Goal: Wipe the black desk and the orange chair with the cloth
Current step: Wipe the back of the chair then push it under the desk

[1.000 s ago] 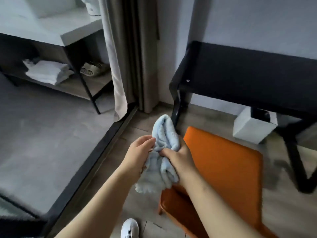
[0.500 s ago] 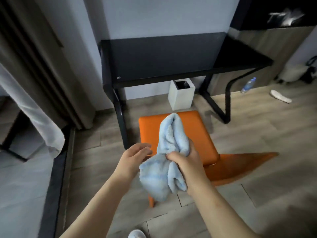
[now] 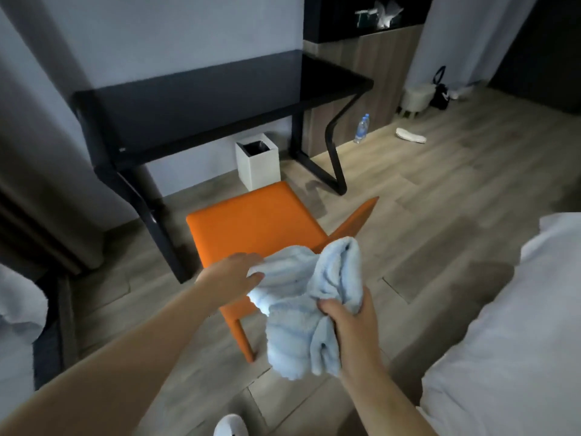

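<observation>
I see my right hand (image 3: 352, 322) gripping the bunched blue cloth (image 3: 308, 309), while my left hand (image 3: 234, 275) pinches its upper edge. The orange chair (image 3: 251, 228) sits just beyond both hands, the black desk (image 3: 201, 102) farther behind it. I can read no writing anywhere.

Both hands (image 3: 234, 273) (image 3: 350, 316) hold the cloth (image 3: 309, 305) above the orange chair (image 3: 254, 225).

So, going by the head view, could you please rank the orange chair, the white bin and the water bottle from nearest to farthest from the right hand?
From the right hand:
1. Orange chair, just ahead-left.
2. White bin, under the desk.
3. Water bottle, on the floor beyond the desk's leg.
</observation>
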